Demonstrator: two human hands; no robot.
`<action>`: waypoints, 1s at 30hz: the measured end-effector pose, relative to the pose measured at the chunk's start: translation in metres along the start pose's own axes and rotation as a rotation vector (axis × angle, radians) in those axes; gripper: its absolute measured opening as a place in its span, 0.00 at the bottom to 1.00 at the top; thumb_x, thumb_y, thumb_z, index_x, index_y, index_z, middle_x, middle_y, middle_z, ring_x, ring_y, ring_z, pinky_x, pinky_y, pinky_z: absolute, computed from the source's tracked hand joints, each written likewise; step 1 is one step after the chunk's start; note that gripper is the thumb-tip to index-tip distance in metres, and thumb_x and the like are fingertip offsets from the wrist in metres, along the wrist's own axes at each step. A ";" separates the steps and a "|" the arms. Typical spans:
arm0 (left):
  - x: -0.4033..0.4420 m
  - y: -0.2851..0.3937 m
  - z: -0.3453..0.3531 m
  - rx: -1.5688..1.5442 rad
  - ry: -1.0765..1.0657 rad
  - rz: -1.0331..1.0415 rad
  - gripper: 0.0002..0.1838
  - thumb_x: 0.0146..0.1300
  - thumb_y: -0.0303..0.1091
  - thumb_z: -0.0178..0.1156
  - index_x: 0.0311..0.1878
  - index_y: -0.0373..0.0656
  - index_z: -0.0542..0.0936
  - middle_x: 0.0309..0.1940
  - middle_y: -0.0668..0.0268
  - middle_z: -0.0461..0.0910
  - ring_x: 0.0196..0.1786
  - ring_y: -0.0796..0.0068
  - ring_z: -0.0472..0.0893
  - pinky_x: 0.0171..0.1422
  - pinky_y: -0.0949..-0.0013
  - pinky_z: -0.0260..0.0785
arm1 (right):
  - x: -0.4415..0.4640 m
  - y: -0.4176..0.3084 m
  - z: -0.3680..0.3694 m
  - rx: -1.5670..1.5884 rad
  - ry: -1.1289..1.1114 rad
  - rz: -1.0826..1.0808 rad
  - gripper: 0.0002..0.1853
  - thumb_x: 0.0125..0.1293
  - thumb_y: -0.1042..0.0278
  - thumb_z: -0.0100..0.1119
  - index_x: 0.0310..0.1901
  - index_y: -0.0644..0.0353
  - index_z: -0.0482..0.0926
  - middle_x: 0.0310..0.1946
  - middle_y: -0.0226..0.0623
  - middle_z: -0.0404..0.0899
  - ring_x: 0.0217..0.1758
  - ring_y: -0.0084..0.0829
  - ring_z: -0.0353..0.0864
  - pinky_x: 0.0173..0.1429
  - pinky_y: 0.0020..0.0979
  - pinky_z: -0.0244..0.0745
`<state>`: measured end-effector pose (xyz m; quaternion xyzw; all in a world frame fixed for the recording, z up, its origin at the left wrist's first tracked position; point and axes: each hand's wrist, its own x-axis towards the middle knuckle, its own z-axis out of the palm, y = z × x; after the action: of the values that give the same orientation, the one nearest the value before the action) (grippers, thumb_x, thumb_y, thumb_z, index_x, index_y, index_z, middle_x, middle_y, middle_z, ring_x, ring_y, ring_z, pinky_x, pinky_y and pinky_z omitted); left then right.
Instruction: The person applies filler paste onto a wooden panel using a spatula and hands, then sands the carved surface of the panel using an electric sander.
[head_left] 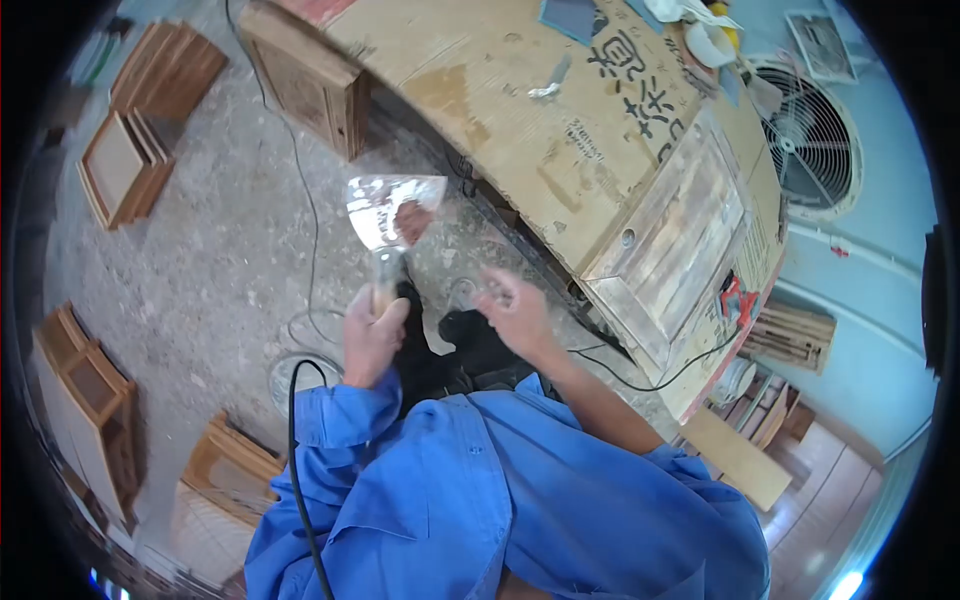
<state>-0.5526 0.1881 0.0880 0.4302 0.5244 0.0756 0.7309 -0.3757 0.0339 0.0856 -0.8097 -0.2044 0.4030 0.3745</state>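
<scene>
My left hand (374, 332) is wrapped round the handle of a wide putty knife (372, 212), held up over the floor in front of me. Reddish-brown putty (412, 220) sticks to one side of its shiny blade. To the right of the knife hovers my right hand (516, 312), slightly blurred, with its fingers apart and nothing visible in them. Nearest to that hand is the edge of a cardboard-covered table (520, 120). A wooden panel door (680, 235) with pale, patchy filler lies on the table at the right.
A red tool (738, 302) rests by the panel's right side. Wooden cabinet doors (310, 85) lean against the table, and more stacked frames (125, 165) stand on the left floor. Black cables (312, 200) cross the floor. A large fan (800, 140) is set in the wall.
</scene>
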 end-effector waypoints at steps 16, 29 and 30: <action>0.276 -0.310 -0.017 0.284 -0.078 0.035 0.12 0.59 0.33 0.64 0.40 0.33 0.81 0.23 0.59 0.79 0.23 0.65 0.73 0.31 0.62 0.69 | 0.202 0.316 0.022 0.178 0.314 0.650 0.12 0.71 0.60 0.65 0.42 0.63 0.83 0.24 0.34 0.79 0.20 0.24 0.72 0.23 0.28 0.67; 0.471 -0.359 -0.040 0.588 -0.394 0.210 0.09 0.54 0.30 0.63 0.34 0.35 0.78 0.24 0.64 0.75 0.27 0.69 0.68 0.36 0.65 0.67 | 0.467 0.495 -0.102 0.179 0.841 0.443 0.12 0.71 0.63 0.62 0.41 0.65 0.82 0.23 0.37 0.80 0.17 0.26 0.71 0.21 0.29 0.66; 0.477 -0.364 -0.038 0.616 -0.416 0.170 0.08 0.54 0.30 0.63 0.33 0.36 0.77 0.24 0.64 0.74 0.27 0.69 0.68 0.36 0.65 0.67 | 0.478 0.501 -0.108 0.155 0.853 0.447 0.12 0.71 0.63 0.61 0.41 0.65 0.82 0.23 0.37 0.80 0.17 0.26 0.71 0.21 0.29 0.66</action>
<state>-0.4987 0.2515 -0.5073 0.6777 0.3255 -0.1141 0.6494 0.0091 -0.0296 -0.4970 -0.8964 0.1766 0.1197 0.3885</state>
